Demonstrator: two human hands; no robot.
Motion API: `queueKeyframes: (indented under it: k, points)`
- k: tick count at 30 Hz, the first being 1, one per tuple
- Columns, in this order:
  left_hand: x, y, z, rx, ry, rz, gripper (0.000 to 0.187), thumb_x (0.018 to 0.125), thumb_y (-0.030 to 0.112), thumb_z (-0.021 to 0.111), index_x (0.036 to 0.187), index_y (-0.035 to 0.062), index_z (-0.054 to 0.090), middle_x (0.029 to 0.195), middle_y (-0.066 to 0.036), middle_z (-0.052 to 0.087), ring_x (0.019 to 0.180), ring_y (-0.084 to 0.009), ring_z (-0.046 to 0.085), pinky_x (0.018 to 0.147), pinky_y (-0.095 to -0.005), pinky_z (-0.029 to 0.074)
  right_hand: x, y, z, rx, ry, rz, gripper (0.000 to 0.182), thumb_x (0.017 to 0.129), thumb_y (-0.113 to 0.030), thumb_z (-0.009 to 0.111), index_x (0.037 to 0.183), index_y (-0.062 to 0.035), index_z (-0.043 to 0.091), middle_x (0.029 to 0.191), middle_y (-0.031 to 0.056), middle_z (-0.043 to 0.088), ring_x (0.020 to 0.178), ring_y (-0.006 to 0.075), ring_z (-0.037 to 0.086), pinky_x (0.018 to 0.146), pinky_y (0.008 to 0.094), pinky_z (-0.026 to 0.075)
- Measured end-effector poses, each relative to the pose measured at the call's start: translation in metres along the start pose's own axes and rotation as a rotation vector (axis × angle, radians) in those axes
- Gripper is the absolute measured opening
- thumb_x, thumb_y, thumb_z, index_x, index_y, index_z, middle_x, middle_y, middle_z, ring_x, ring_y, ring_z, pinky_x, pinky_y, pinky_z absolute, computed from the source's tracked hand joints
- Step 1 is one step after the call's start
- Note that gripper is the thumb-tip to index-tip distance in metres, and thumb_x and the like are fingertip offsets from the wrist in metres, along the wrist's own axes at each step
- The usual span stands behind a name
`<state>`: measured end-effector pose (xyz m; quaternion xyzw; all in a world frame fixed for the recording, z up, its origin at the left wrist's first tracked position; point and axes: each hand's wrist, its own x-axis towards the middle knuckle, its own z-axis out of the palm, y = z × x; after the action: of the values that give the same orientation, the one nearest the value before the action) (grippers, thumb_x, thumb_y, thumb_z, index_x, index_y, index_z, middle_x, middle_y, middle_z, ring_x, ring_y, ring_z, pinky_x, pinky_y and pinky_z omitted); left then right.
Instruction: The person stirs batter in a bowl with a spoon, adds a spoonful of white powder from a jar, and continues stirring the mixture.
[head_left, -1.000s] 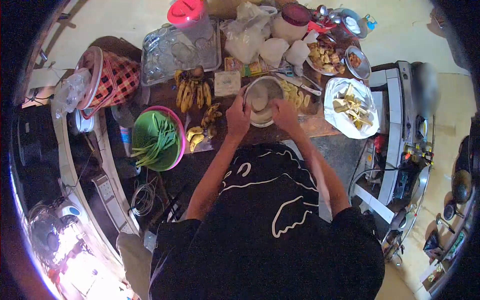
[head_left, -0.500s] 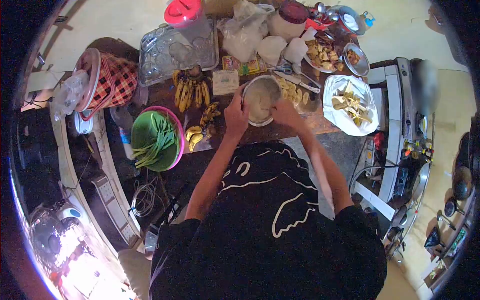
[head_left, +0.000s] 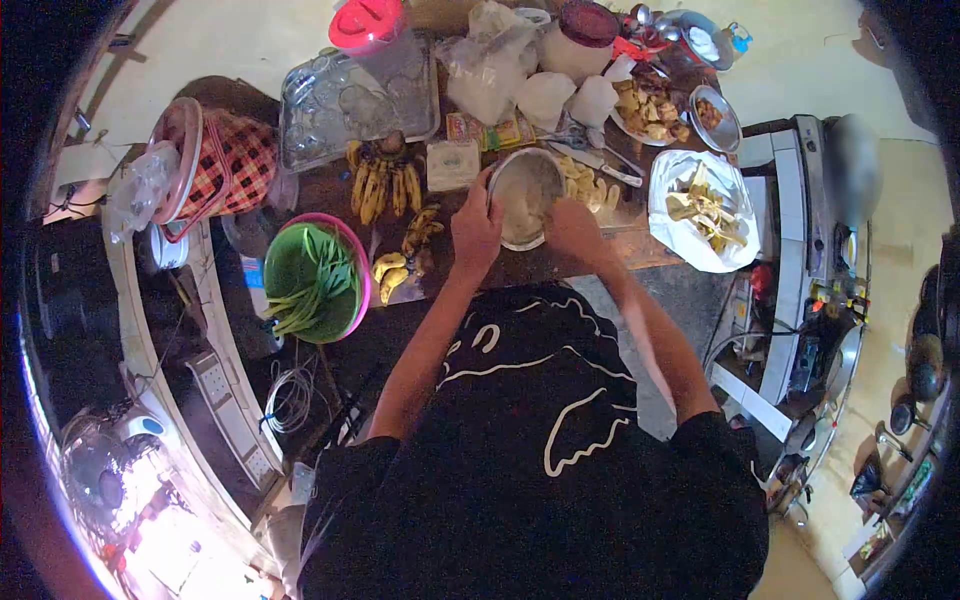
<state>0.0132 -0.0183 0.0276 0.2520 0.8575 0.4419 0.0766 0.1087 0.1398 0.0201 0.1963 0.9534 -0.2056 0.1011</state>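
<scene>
A metal bowl (head_left: 518, 236) of pale batter stands at the front of the wooden table. My left hand (head_left: 477, 230) grips its left rim, thumb over the edge. At the bowl's right side my right hand (head_left: 576, 232) is closed, somewhat smeared by motion; whatever it holds is hidden. Peeled banana pieces (head_left: 598, 190) lie just behind that hand, with a knife (head_left: 612, 171) beyond them. To the left of the bowl are a pale, square packet (head_left: 453, 165) and a bunch of bananas (head_left: 384, 188).
A green basket (head_left: 283, 262) with long green leaves stands at left. On the right, white plastic (head_left: 665, 225) holds banana peels. Farther back are a tray of glasses (head_left: 300, 155), a red-lidded pitcher (head_left: 368, 25), plastic bags (head_left: 487, 70) and a plate of fried food (head_left: 650, 112).
My right hand has shifted slightly at the bowl's right side, and the batter's surface looks different. My left hand keeps its grip on the rim.
</scene>
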Motion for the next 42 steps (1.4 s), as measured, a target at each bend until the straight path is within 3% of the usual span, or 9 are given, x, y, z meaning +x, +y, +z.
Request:
queueKeyframes:
  k: [2, 8, 11, 16, 21, 27, 30, 33, 42]
  points:
    - [0.000, 0.001, 0.002, 0.009, 0.013, 0.045, 0.044, 0.086, 0.011, 0.053, 0.129, 0.0057, 0.046, 0.088, -0.018, 0.063, 0.075, -0.0365, 0.063, 0.065, -0.0430, 0.051, 0.003, 0.004, -0.012, 0.056, 0.143, -0.129, 0.021, 0.078, -0.019, 0.055, 0.073, -0.0010, 0.065, 0.073, 0.0228, 0.063, 0.070, 0.0399, 0.064, 0.062, 0.0491, 0.051]
    - [0.000, -0.002, 0.003, 0.009, 0.031, 0.059, 0.043, 0.085, 0.009, 0.053, 0.127, 0.0040, 0.047, 0.098, -0.020, 0.062, 0.078, -0.0368, 0.064, 0.067, -0.0421, 0.052, -0.010, 0.013, -0.026, -0.219, 0.060, -0.126, 0.017, 0.076, -0.018, 0.057, 0.078, -0.0024, 0.064, 0.071, 0.0204, 0.064, 0.066, 0.0374, 0.065, 0.059, 0.0446, 0.052]
    - [0.003, 0.000, 0.006, 0.026, 0.090, 0.170, 0.043, 0.084, 0.008, 0.053, 0.126, 0.0015, 0.047, 0.111, -0.021, 0.059, 0.084, -0.0365, 0.063, 0.069, -0.0415, 0.052, -0.031, 0.015, -0.011, -0.195, -0.154, -0.093, 0.018, 0.076, -0.019, 0.057, 0.081, -0.0034, 0.064, 0.068, 0.0203, 0.063, 0.067, 0.0383, 0.065, 0.059, 0.0448, 0.052]
    - [0.001, 0.006, 0.008, 0.048, -0.038, 0.077, 0.043, 0.084, 0.006, 0.053, 0.125, -0.0022, 0.045, 0.122, -0.021, 0.054, 0.091, -0.0368, 0.062, 0.072, -0.0410, 0.052, -0.033, 0.004, 0.015, 0.094, 0.039, -0.054, 0.016, 0.076, -0.018, 0.058, 0.079, -0.0028, 0.063, 0.065, 0.0223, 0.062, 0.063, 0.0398, 0.062, 0.055, 0.0481, 0.049]
    - [-0.002, 0.001, 0.008, 0.064, -0.008, 0.116, 0.044, 0.085, 0.007, 0.054, 0.126, -0.0011, 0.044, 0.118, -0.021, 0.056, 0.089, -0.0373, 0.062, 0.071, -0.0420, 0.052, -0.028, 0.015, -0.003, -0.013, 0.111, -0.020, 0.018, 0.076, -0.019, 0.056, 0.074, -0.0011, 0.061, 0.065, 0.0248, 0.060, 0.065, 0.0404, 0.062, 0.059, 0.0503, 0.048]
    - [0.000, 0.006, 0.010, 0.107, -0.024, 0.105, 0.046, 0.084, 0.008, 0.054, 0.128, 0.0000, 0.044, 0.117, -0.022, 0.056, 0.086, -0.0365, 0.062, 0.069, -0.0420, 0.052, -0.043, -0.015, 0.011, -0.096, -0.131, 0.076, 0.022, 0.081, -0.022, 0.055, 0.078, -0.0029, 0.066, 0.077, 0.0198, 0.066, 0.072, 0.0350, 0.067, 0.065, 0.0490, 0.053]
    - [0.002, 0.005, 0.012, 0.089, -0.014, 0.120, 0.046, 0.084, 0.008, 0.054, 0.128, 0.0003, 0.043, 0.119, -0.021, 0.056, 0.089, -0.0363, 0.062, 0.071, -0.0425, 0.053, -0.030, -0.011, 0.029, 0.221, 0.125, 0.006, 0.022, 0.081, -0.021, 0.054, 0.077, -0.0010, 0.062, 0.072, 0.0236, 0.061, 0.073, 0.0404, 0.061, 0.063, 0.0516, 0.047]
    - [0.002, 0.000, 0.012, 0.086, -0.030, 0.103, 0.046, 0.084, 0.009, 0.053, 0.129, 0.0007, 0.043, 0.120, -0.020, 0.055, 0.092, -0.0363, 0.062, 0.073, -0.0427, 0.052, -0.030, -0.024, 0.000, 0.199, 0.167, 0.113, 0.023, 0.083, -0.023, 0.053, 0.078, -0.0024, 0.063, 0.072, 0.0220, 0.061, 0.069, 0.0412, 0.061, 0.064, 0.0520, 0.046]
    - [0.004, -0.002, 0.004, 0.060, -0.036, 0.102, 0.047, 0.085, 0.009, 0.052, 0.130, 0.0028, 0.043, 0.118, -0.020, 0.057, 0.091, -0.0364, 0.062, 0.074, -0.0422, 0.052, -0.042, -0.043, -0.020, 0.114, 0.178, -0.055, 0.022, 0.084, -0.023, 0.053, 0.075, -0.0055, 0.063, 0.065, 0.0210, 0.060, 0.062, 0.0401, 0.061, 0.059, 0.0494, 0.049]
